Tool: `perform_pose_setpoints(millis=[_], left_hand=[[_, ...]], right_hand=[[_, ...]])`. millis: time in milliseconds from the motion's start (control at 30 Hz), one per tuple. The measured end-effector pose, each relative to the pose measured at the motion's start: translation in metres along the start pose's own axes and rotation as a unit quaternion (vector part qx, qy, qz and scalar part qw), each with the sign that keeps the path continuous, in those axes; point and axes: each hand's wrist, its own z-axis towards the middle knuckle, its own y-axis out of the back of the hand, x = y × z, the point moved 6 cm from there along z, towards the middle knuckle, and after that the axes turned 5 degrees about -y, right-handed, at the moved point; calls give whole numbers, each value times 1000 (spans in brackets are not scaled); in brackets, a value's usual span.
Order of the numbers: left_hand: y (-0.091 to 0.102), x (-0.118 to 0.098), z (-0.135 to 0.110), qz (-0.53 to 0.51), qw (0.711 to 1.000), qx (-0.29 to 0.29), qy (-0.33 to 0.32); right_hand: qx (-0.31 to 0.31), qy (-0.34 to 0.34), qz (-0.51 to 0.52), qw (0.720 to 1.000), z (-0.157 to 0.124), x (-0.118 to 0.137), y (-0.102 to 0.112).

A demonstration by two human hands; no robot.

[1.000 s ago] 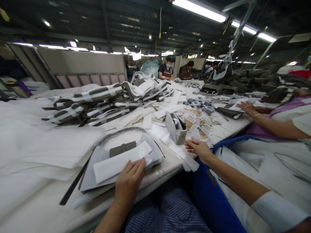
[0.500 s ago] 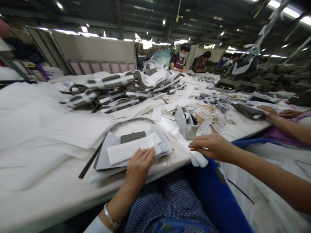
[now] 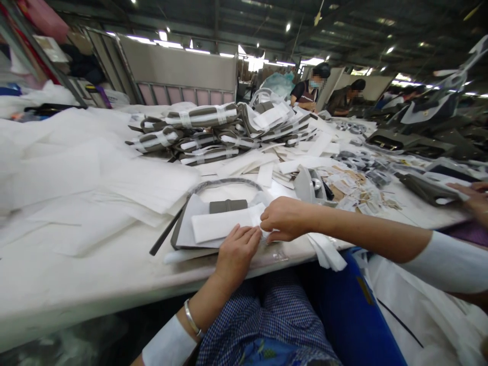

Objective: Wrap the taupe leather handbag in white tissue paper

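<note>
A grey handbag (image 3: 182, 227) with a dark looped handle (image 3: 229, 181) lies flat on the table before me, with pale sheeting over much of it. Across its front rests a white padding strip (image 3: 217, 226), just below a dark olive flap tab (image 3: 229, 205). My left hand (image 3: 238, 249) presses on the strip's lower right part, fingers stretched and flat. Over the strip's right end, my right hand (image 3: 284, 219) has its fingers curled in a pinch. What they pinch is hidden, though a clear, shiny patch shows beside the fingertips.
A grey tape dispenser (image 3: 307, 185) stands behind my right forearm. Wrapped olive bags (image 3: 202, 118) are heaped at the back, and white sheets (image 3: 95, 188) spread on the left. Paper tags (image 3: 348, 185) lie scattered right. A blue bin (image 3: 358, 315) sits below the edge; a co-worker's hand (image 3: 475, 195) is far right.
My right hand has moved left from beside the tape dispenser onto the right end of the padding strip. My left hand stays on the strip. The view has turned slightly left.
</note>
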Motion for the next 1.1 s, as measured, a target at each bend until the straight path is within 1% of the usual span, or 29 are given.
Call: perform_pose_setpoints(millis=[100,200,367,467,633,867,1000,1100], left_hand=[[3,0,1,-3,1000,-11,6],[9,-2,3,-23,1000,-17,13],[11,-5,6,-74,996,8,47],[9,-4,6,-56,997,-2,52],[3,-4,2,-23,999,-31,31],[1,-3,1,4,999,-47,25],[3,-4,2,26,998,-59,24],[1,-4,3,36,998,-47,27]], right_hand=[[10,-5,5,1000,11,2,1],[30,-4,-28,999,16,4,-1],[66,29,-108,992,21,7,-2],[89,17,-118,989,25,6,-1],[142,-10,-124,982,33,3,-1],[151,-42,-88,984,55,-5,-10],[158,-16,-93,983,65,-8,-11],[166,15,-117,979,72,-12,-11]])
